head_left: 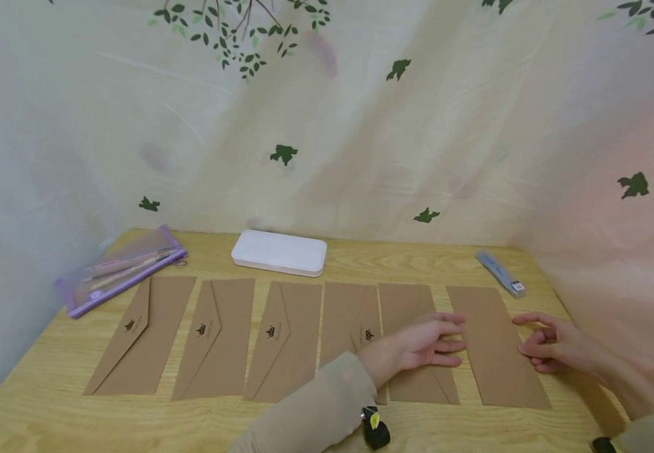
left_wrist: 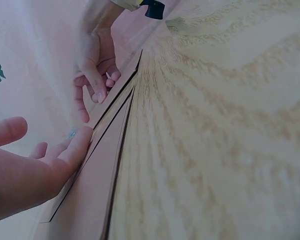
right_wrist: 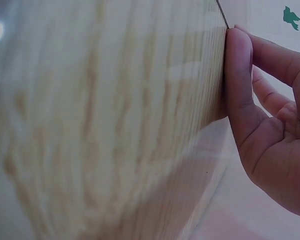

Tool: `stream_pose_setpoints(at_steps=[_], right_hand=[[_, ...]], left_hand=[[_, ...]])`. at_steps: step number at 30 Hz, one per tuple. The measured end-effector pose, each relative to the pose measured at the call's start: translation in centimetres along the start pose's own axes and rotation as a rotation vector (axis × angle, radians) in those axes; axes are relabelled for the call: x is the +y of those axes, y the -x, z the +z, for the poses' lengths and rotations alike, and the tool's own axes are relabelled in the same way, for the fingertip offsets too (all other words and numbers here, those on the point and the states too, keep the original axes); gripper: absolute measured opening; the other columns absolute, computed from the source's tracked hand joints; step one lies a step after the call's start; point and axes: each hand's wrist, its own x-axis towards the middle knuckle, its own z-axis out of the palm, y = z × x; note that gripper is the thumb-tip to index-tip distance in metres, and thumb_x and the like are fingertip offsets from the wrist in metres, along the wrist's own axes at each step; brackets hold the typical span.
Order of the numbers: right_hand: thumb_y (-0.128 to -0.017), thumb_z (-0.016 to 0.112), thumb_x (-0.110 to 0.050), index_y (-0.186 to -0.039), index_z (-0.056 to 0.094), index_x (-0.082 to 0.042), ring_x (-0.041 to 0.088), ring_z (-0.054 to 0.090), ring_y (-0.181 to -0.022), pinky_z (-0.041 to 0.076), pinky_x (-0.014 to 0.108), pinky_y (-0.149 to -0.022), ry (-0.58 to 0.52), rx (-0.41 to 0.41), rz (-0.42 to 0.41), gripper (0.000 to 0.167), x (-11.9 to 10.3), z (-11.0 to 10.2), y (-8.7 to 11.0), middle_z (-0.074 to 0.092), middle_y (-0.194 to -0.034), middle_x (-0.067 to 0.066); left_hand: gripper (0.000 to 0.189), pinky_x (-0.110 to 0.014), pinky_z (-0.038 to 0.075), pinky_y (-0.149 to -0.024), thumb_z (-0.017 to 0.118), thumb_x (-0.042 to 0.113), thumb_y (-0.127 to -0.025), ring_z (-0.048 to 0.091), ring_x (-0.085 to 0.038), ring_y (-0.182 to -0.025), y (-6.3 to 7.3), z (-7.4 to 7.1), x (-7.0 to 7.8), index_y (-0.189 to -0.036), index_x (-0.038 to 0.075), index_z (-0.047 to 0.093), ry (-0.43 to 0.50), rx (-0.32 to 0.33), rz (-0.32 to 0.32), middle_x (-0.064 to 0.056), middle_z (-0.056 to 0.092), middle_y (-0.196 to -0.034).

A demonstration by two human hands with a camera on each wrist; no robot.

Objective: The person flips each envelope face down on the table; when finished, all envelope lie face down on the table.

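Note:
A plain brown envelope (head_left: 499, 352) lies flap-side down at the right end of a row of envelopes. My right hand (head_left: 567, 345) is at its right edge; the thumb (right_wrist: 238, 55) reaches that edge, and some of the other fingers are bent. From the left comes my left hand (head_left: 426, 343), palm turned sideways and fingers extended toward the envelope's left edge. It passes over the neighbouring envelope (head_left: 409, 305) and hides part of it. In the left wrist view, the left hand (left_wrist: 35, 170) lies low along the envelopes, opposite the right hand (left_wrist: 97, 65).
Several more kraft envelopes (head_left: 295, 314) with crown-printed flaps stretch leftward. Behind them sit a white case (head_left: 278, 251) and a purple-edged zip pouch (head_left: 129, 267) holding pens. A narrow blue-grey packet (head_left: 499, 272) lies at the back right. A patterned cloth (head_left: 349, 126) hangs behind the wooden table (head_left: 406, 261).

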Motion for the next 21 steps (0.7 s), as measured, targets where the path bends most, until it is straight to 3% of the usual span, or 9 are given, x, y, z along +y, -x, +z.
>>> stream_pose_setpoints(at_steps=[8,13,17,21], right_hand=[[-0.097,0.067,-0.004,-0.116,0.057,-0.047,0.010,0.062,-0.069,0.060,0.028,-0.059,0.010,0.016,-0.014,0.049,-0.2,0.3,0.1,0.064,-0.085,0.000],[-0.097,0.068,-0.005,-0.116,0.059,-0.040,0.011,0.065,-0.072,0.061,0.030,-0.061,-0.012,0.040,0.000,0.041,-0.1,0.5,0.4,0.067,-0.089,0.001],[-0.098,0.067,-0.007,-0.113,0.064,-0.042,0.011,0.066,-0.075,0.062,0.031,-0.064,-0.053,0.050,0.024,0.038,-0.3,0.5,0.5,0.067,-0.092,0.000],[-0.102,0.060,-0.007,-0.113,0.067,-0.045,0.012,0.066,-0.078,0.062,0.033,-0.068,-0.079,0.060,-0.012,0.040,-1.3,0.5,0.8,0.065,-0.094,-0.001]], left_hand=[[0.042,-0.057,0.044,-0.107,0.057,0.007,-0.101,0.053,-0.033,-0.130,0.0,0.0,0.0,-0.142,0.006,0.053,0.000,-0.007,-0.005,-0.011,0.054,-0.140],[0.044,-0.055,0.045,-0.107,0.056,0.001,-0.098,0.056,-0.032,-0.126,-0.1,-0.2,-0.1,-0.142,0.006,0.054,-0.006,-0.016,0.009,-0.013,0.058,-0.129],[0.048,-0.055,0.043,-0.108,0.054,-0.006,-0.096,0.055,-0.036,-0.126,-0.1,-0.4,-0.1,-0.143,0.003,0.052,0.007,-0.037,0.022,-0.019,0.052,-0.141],[0.053,-0.057,0.045,-0.105,0.053,-0.016,-0.093,0.055,-0.040,-0.124,0.2,-0.4,0.5,-0.143,0.000,0.052,-0.007,-0.065,0.049,-0.019,0.046,-0.148]])
